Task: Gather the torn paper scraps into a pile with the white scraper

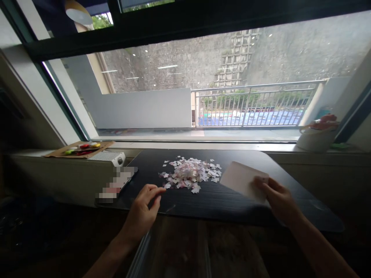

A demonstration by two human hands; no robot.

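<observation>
The right hand (276, 195) grips a pale, flat card (240, 175) between thumb and fingers, holding it tilted above the right half of a dark table (304, 208). The left hand (145, 208) is raised at the near edge, left of the middle; its thumb and forefinger curve together with a narrow gap, and nothing can be seen held between them.

Between the hands, a loose heap of small white and pinkish paper pieces (191, 172) lies slightly left of the table's centre, with strays around it. The card's left corner is just beside the heap's right side; whether they touch, I cannot tell.

The step in hand looks like working the pieces with the card. Bringing card and heap together would call for a low, gentle approach, the left hand steadying strays, since light paper could scatter.

Farther out, a pixelated flat item (116, 187) lies along the left edge. Beyond the far edge runs a windowsill (199, 146) beneath a wide window, with a railing (249, 106) outside.
</observation>
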